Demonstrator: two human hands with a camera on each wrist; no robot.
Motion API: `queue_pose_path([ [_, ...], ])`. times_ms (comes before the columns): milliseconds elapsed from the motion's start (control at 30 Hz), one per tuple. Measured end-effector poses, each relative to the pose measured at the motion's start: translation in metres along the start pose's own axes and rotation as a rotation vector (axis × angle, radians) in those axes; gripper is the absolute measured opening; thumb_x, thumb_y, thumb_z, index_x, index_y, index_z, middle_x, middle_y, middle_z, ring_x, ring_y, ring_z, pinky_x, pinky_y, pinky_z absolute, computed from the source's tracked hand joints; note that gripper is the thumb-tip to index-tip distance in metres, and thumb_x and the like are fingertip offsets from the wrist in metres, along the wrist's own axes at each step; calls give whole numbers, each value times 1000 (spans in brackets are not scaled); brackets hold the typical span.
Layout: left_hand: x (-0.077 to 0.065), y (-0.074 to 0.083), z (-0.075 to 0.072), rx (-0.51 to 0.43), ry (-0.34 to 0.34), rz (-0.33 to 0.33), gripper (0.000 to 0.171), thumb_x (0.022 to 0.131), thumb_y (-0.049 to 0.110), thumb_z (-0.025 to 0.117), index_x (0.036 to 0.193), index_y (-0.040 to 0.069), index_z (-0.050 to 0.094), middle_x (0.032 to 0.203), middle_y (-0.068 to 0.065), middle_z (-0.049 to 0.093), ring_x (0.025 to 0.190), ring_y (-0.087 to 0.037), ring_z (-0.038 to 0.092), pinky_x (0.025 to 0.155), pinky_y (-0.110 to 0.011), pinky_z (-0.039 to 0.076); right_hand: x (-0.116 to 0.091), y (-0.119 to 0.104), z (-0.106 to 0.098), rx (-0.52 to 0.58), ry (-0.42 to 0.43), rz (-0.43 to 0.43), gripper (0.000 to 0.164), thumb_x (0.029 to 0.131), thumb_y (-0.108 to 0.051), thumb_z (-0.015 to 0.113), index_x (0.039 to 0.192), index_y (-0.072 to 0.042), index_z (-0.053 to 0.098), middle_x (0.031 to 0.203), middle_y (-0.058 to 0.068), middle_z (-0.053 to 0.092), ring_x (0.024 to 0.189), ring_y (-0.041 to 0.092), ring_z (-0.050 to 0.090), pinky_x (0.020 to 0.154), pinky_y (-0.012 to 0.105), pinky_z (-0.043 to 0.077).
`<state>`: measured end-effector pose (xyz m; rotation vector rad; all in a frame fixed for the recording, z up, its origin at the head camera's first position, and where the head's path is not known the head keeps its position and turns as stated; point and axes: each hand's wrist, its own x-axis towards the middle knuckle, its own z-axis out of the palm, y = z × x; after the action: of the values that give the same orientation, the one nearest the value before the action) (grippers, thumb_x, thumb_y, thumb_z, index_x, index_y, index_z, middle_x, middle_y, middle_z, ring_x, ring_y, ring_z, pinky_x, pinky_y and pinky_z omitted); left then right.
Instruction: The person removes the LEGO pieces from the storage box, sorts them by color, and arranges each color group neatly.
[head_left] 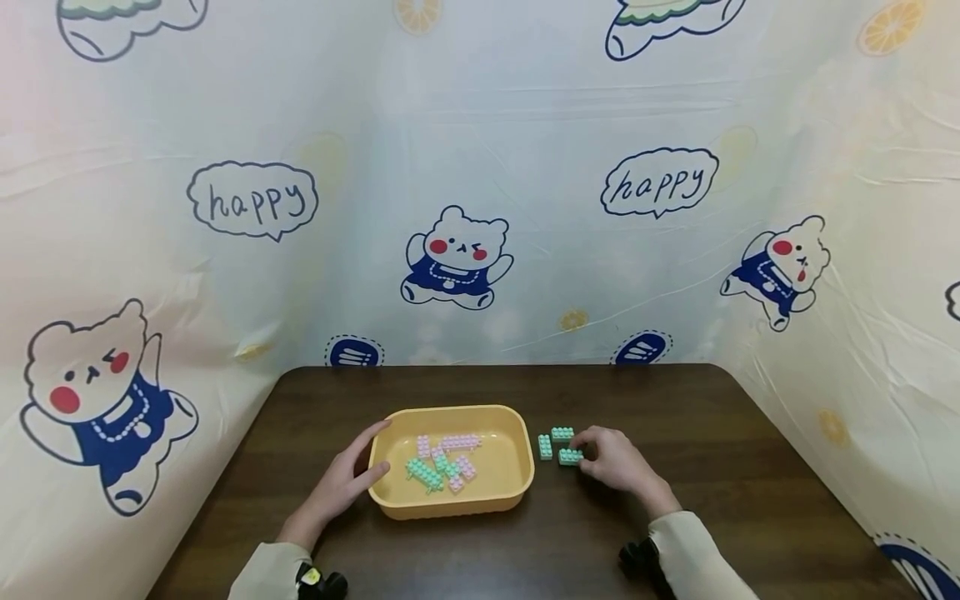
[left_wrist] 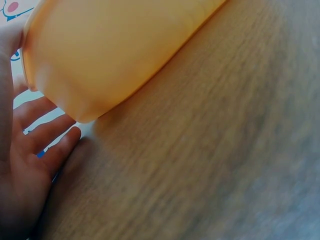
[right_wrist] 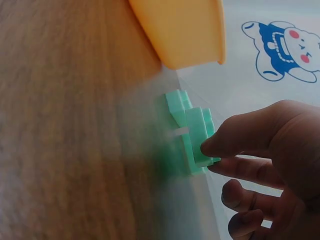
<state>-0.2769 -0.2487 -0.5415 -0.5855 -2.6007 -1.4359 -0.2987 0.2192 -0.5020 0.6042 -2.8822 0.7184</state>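
Lying between the hands [head_left: 341, 476] [head_left: 618, 462] are green bricks [head_left: 545, 447] and a tray [head_left: 502, 467].

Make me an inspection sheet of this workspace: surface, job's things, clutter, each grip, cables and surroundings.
Surface: brown wood-grain table.
Job's things: yellow tray with pink blocks and green blocks inside; two loose green blocks on the table, right of the tray.
Clutter: nothing seen.
Left grip: holds the tray's left end.
Right grip: pinches a third green block beside the loose pair; whether it is lifted, I can't tell.
Cables: nothing seen.
Surroundings: pale cloth behind and on both sides, printed with bears and "happy" bubbles.
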Motion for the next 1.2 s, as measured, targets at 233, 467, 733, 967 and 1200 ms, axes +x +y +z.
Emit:
queue_pose_path([
  [233, 1, 5, 0, 5, 4, 0, 61, 96, 26, 61, 150, 24, 34, 154, -10, 38, 129, -31, 51, 100, -34, 44, -1, 0, 3, -6, 10, 7, 22, 75, -9, 76, 95, -19, 74, 98, -5, 70, 94, 18, 65, 82, 42, 51],
  [467, 2, 6, -1, 5, 2, 6, 61, 96, 26, 61, 150, 22, 34, 154, -10, 38, 129, -31, 51, 99, -30, 44, 0, 0, 5, -3, -7, 26, 21, 76, -8, 76, 95, -19, 73, 99, -4, 69, 96, 19, 64, 84, 44, 51],
  [733, 1, 7, -2, -2, 1, 1, 61, 96, 27, 61, 150, 23, 34, 154, -11, 38, 129, -32, 51, 99, -31, 44, 0, -1, 7, 3, -14, 30, 21, 77, -8, 76, 96, -19, 74, 101, -3, 69, 99, 22, 65, 86, 46, 51],
  [967, 0, 7, -1, 1, 4, -4, 61, 96, 28, 61, 150, 24, 34, 153, -10, 39, 129, -31, 51, 99, -34, 44, -1, -1, 7, 17, -18, 29, 21, 77, -9, 76, 97, -18, 74, 103, 0, 70, 101, 24, 65, 87, 47, 51],
  [1200, 0, 5, -1, 5, 7, 16, 61, 95, 25, 61, 150, 20, 35, 153, -10, 39, 130, -31, 50, 101, -34, 43, -1, 0, 4, 24, -11, -4, 22, 76, -9, 76, 97, -16, 74, 100, -3, 70, 97, 21, 65, 85, 44, 51],
])
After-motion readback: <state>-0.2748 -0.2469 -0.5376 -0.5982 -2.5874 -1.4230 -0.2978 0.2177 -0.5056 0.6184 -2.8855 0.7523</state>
